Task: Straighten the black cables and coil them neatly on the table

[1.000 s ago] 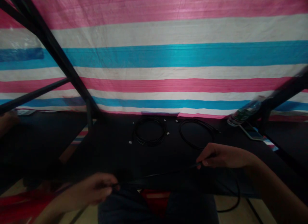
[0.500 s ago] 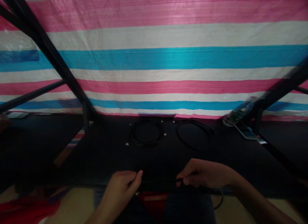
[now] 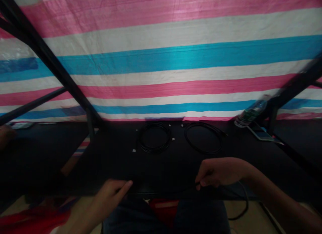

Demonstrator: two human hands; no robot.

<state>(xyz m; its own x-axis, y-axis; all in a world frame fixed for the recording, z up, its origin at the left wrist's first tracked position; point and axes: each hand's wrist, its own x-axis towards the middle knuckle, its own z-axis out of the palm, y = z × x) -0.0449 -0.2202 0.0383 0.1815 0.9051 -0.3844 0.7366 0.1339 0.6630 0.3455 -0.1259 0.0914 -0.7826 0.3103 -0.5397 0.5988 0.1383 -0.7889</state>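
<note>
My left hand [image 3: 115,190] is closed near the front edge of the black table [image 3: 161,167], thumb against the fingers; a dark cable seems to run from it, though what it pinches is hard to see. To the right, my right hand [image 3: 208,175] pinches a black cable [image 3: 245,207], which loops down past the table edge below the wrist. Farther back lie two coils of black cable, the left coil [image 3: 154,150] and the right coil [image 3: 203,152]. Small white pieces, one of them a white tag [image 3: 134,150], lie around the coils.
A clear bottle with a green label [image 3: 248,116] leans at the back right beside a phone [image 3: 261,135]. Black metal posts [image 3: 59,73] stand at both sides before a striped sheet [image 3: 161,59]. Another person's hand [image 3: 6,136] shows at the far left.
My hands have moved apart, the left one leftward and the right one slightly right and up. More of the hanging cable shows at the right. The view has tilted a little.
</note>
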